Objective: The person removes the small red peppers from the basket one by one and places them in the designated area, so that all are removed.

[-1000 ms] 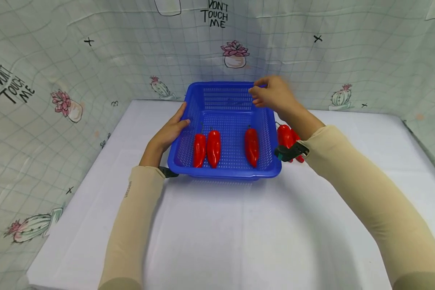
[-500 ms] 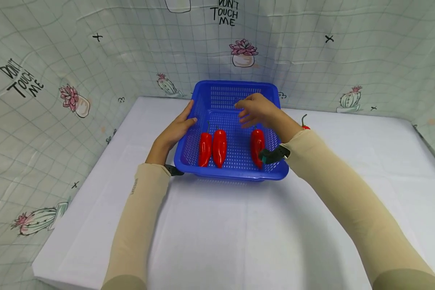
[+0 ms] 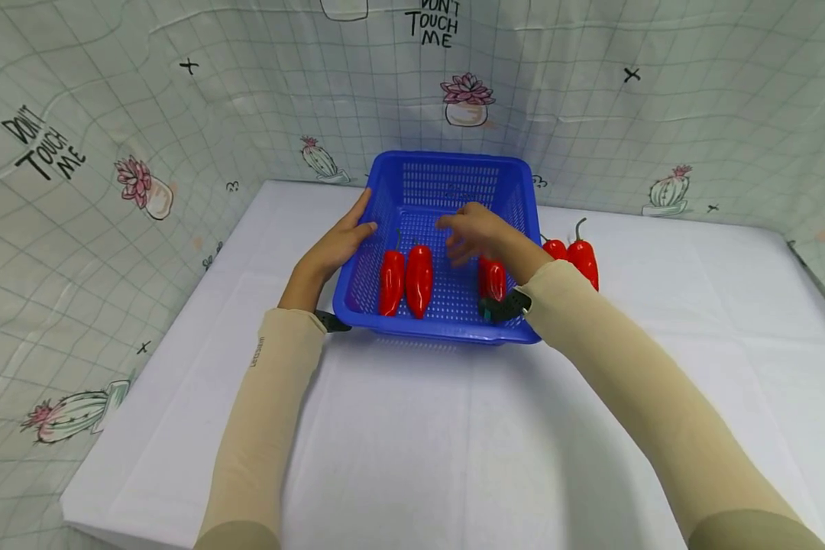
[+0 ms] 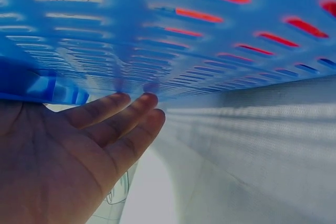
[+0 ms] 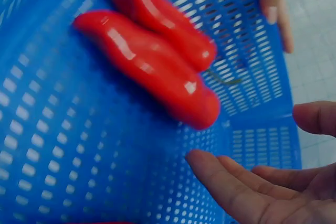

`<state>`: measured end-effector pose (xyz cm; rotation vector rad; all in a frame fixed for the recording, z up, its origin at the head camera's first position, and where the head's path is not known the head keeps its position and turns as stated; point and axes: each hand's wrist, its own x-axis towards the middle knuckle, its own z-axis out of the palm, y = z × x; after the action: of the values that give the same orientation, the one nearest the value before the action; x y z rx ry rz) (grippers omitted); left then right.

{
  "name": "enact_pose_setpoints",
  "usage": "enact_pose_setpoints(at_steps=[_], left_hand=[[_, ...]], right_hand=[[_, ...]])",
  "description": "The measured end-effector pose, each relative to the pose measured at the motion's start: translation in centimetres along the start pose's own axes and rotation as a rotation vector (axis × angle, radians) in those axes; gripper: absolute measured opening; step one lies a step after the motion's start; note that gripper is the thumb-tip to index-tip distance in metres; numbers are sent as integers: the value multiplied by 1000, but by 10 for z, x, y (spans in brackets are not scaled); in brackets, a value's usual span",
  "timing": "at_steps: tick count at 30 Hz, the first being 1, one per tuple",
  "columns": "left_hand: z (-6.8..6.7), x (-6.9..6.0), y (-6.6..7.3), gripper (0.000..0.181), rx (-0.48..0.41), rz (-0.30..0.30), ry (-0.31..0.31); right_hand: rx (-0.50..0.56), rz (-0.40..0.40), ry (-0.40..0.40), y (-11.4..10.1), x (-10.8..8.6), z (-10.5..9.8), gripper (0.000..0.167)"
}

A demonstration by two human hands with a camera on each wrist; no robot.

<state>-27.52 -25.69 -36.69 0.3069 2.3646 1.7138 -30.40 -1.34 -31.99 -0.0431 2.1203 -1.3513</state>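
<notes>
A blue plastic basket (image 3: 440, 330) with perforated walls stands on the table. Inside it, two red chili peppers (image 3: 419, 281) lie side by side at the left, and a third red pepper (image 3: 492, 279) lies at the right, partly hidden by the right hand and wrist. My left hand (image 3: 331, 248) holds the basket's left rim, thumb over the edge; the left wrist view shows the fingers (image 4: 134, 121) against the outer wall. My right hand (image 3: 477, 231) hovers over the basket with nothing in it, its fingers extended beside the pair of peppers in the right wrist view.
Two more red peppers (image 3: 583, 256) lie on the table just right of the basket, partly behind the right forearm. The table has a white cover (image 3: 412, 458). A printed grid curtain (image 3: 557, 92) hangs close behind the basket.
My right hand has come down from the basket's back right edge, leftward over its middle. The left hand keeps its place on the rim. The head view has shifted slightly.
</notes>
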Motion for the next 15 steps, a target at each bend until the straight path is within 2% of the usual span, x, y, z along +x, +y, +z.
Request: enact_pose_setpoints(at_steps=[5, 15], left_hand=[[0, 0, 0, 69, -18, 9, -8], [1, -1, 0, 68, -20, -5, -1]], right_hand=[[-14, 26, -17, 6, 3, 2, 58], [-78, 56, -28, 4, 8, 9, 65]])
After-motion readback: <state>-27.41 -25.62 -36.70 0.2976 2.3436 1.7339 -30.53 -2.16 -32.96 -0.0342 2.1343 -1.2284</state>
